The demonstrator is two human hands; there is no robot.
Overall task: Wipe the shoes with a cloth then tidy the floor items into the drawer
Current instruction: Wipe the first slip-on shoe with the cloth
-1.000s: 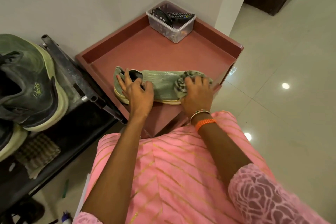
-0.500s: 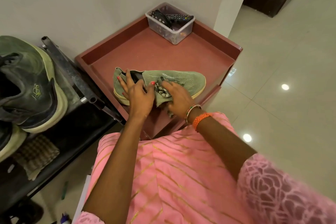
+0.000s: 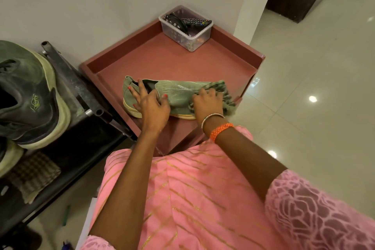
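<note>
Standing against the wall: a dark metal shoe rack [image 3: 77,89] at the left, carrying a large dark sneaker [image 3: 28,97] with a pale sole, and a checked cloth [image 3: 32,176] on the shelf under it.
Cabinet: a reddish cabinet top [image 3: 182,63] with a raised rim, set in the corner beside the rack.
Floor: glossy pale tiles [image 3: 304,87] to the right.
Shoe: a green slip-on shoe [image 3: 174,95] lies on its sole near the front edge of the cabinet top, heel toward the rack, toe toward the right.
Box: a clear plastic box [image 3: 188,34] in the far corner of the cabinet top, well apart from the shoe, with a remote control [image 3: 196,21] and other dark items inside.
Left hand: the left hand [image 3: 150,105] grasps the heel end of the shoe, fingers spread over the collar, thumb on the upper.
Right hand: the right hand [image 3: 207,101] presses a bunched patterned green cloth [image 3: 225,95] onto the toe, fingers curled into the fabric; bangles [image 3: 215,122] circle the wrist.
</note>
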